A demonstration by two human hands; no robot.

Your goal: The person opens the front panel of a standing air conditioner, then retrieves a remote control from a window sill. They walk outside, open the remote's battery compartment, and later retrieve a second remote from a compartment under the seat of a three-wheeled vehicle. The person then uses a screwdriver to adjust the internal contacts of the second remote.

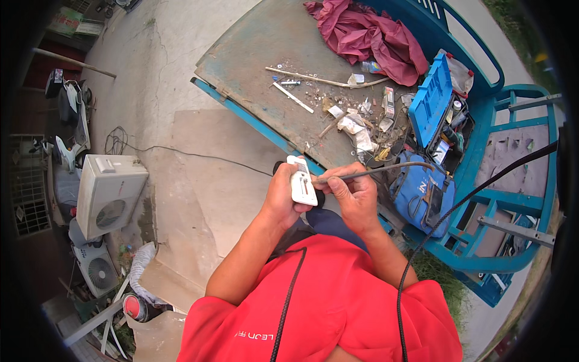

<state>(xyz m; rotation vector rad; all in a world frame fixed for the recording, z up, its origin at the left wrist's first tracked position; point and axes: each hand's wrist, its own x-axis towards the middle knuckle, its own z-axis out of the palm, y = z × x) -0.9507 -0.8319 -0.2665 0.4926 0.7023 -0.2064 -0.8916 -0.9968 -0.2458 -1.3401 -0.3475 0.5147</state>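
My left hand (280,196) is closed around a white, oblong plastic case (305,192) with a dark slot in its face, held upright before my chest. My right hand (357,202) pinches a grey-brown cable (386,169). The cable's near end reaches the right side of the case; whether it goes in, I cannot tell. From my fingers the cable curves off to the right, above a blue bag (422,196).
A teal truck bed (259,45) holds maroon cloth (374,39), a stick (319,77), scraps and an open blue toolbox (431,96). At left stand outdoor air-conditioner units (111,193). A thin black cord (199,155) crosses the floor; a braided cord (446,214) hangs at my right.
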